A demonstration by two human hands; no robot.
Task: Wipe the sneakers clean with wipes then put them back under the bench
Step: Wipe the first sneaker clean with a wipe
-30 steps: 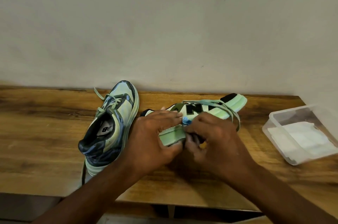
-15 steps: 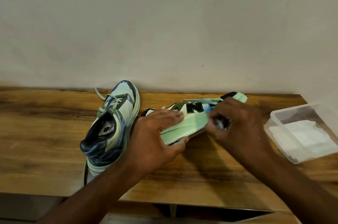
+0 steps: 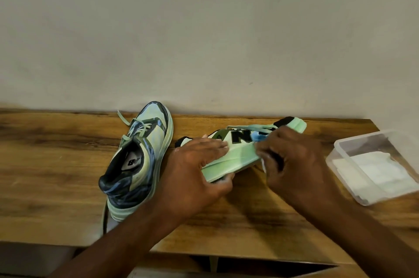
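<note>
Two mint-green and blue sneakers lie on the wooden bench top (image 3: 56, 164). One sneaker (image 3: 138, 157) stands upright at the left, toe toward the wall. The other sneaker (image 3: 240, 150) lies on its side, sole edge toward me. My left hand (image 3: 199, 168) grips its heel end, fingers over the upper and thumb under the sole. My right hand (image 3: 292, 162) holds a small wipe (image 3: 264, 164) against the midsole near the black N; the wipe is mostly hidden by my fingers.
A clear plastic tub (image 3: 340, 157) with white wipes (image 3: 381, 171) in it sits at the right end of the bench. A plain wall rises just behind the bench. A dark gap shows below the bench's front edge (image 3: 260, 266).
My right hand slid with the wipe along the midsole toward the toe, then came partway back. My left hand kept hold of the heel end. The upright sneaker stayed put.
</note>
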